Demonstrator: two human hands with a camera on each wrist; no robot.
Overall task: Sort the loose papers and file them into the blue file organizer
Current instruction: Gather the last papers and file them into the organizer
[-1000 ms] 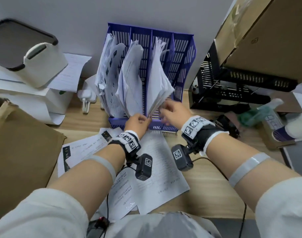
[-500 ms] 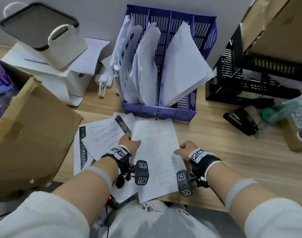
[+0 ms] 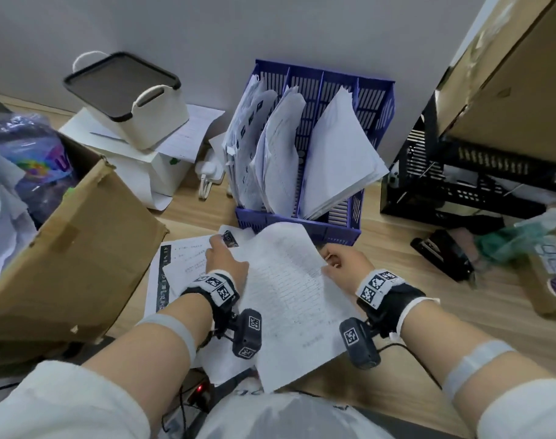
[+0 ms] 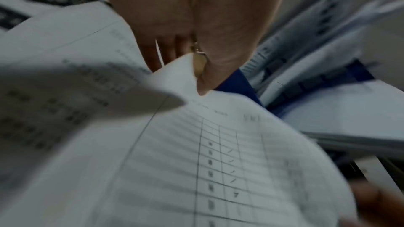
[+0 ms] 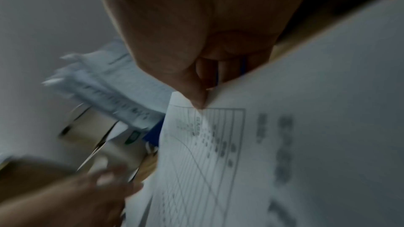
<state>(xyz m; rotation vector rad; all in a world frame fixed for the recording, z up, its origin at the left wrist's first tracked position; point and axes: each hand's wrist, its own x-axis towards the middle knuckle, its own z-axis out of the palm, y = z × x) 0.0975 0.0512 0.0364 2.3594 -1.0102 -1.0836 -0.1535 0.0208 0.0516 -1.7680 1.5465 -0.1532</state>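
The blue file organizer [image 3: 376,90] stands against the wall, with white papers leaning in three of its slots. In front of it I hold a printed table sheet [image 3: 289,296] raised and bowed above the desk. My left hand [image 3: 227,261] pinches its left edge, thumb on top in the left wrist view [image 4: 205,68]. My right hand [image 3: 340,264] pinches the right edge, and the thumb tip [image 5: 196,99] presses on the sheet [image 5: 295,144]. More loose papers [image 3: 181,264] lie flat under and left of the lifted sheet. The wrist views are blurred.
An open cardboard box [image 3: 64,248] crowds the left side of the desk. A white basket with a dark lid [image 3: 127,96] sits on a white box behind it. A black stapler [image 3: 444,258], a black wire rack [image 3: 460,185] and a large carton [image 3: 523,74] are on the right.
Both hands left the organizer's front, came down on the top sheet of the desk pile, and now have it pinched and lifted off the pile.
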